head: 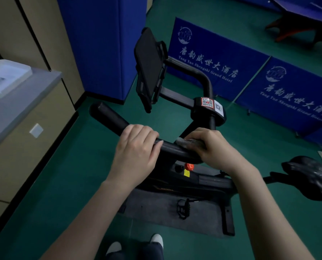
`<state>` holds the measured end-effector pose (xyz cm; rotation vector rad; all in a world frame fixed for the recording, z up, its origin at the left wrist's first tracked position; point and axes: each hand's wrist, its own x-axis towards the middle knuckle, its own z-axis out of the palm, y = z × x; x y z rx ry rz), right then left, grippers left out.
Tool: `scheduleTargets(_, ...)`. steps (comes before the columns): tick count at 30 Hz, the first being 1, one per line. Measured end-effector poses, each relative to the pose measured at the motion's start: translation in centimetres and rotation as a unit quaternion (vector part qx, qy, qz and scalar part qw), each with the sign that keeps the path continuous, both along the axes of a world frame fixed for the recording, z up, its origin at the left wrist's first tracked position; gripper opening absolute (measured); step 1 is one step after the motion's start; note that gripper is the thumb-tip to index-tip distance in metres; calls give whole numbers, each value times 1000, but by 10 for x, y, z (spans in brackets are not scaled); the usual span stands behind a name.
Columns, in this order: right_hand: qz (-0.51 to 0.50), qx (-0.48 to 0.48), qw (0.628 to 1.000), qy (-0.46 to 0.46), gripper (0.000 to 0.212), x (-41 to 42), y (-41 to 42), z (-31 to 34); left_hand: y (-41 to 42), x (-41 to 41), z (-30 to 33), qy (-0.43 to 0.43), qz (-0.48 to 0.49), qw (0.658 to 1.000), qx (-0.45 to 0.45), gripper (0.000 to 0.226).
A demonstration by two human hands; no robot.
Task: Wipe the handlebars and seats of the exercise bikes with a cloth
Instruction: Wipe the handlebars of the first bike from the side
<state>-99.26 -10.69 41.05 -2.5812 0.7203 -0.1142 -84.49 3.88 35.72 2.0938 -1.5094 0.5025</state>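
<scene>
The exercise bike [194, 181] stands on a grey mat [156, 209] on the green floor [71, 184]. All positions below are given relative to its handlebar [167, 147], a black padded bar that runs from an end cap at upper left toward the stem clamp [209, 109].

Left hand [137, 147]: placed on the handlebar left of centre. The fingers [147, 132] are curled over the top of the bar and grip it; the thumb lies along the near side.

Right hand [209, 145]: placed on the handlebar right of centre, near the left hand but not touching it. Its fingers are curled round the bar and press a pale folded cloth [186, 143] against it. Only the left edge of the cloth shows beyond the fingers; the remainder is covered by the hand.

Above the handlebar, a black tablet holder [150, 70] is mounted on a bracket, tilted with its face to the left. The stem clamp carries two QR-code stickers [211, 104]. Below the handlebar, a red knob [189, 167] sits on the frame. To the lower right of the handlebar is the black seat [310, 177], well apart from both hands.

Behind the handlebar stand blue barrier panels [222, 59] printed with "Tang Yun Shengshi Grand Hotel". To its left, a grey desk [25, 102] holds a white tray [4, 77].
</scene>
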Motion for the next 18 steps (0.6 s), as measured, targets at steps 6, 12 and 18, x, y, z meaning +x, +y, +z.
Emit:
scheduleTargets(6, -5, -47, 998, -37, 16, -11, 8, -6, -10, -15, 1, 10, 19, 1000, 22, 30)
scheduleTargets(12, -40, -105, 991, -79, 16, -21, -1, -14, -24, -37, -7, 12, -22, 999, 45, 37)
scheduleTargets(18, -22, -106, 985, -134, 15, -29, 3, -28, -26, -37, -12, 4, -4, 1000, 23, 36)
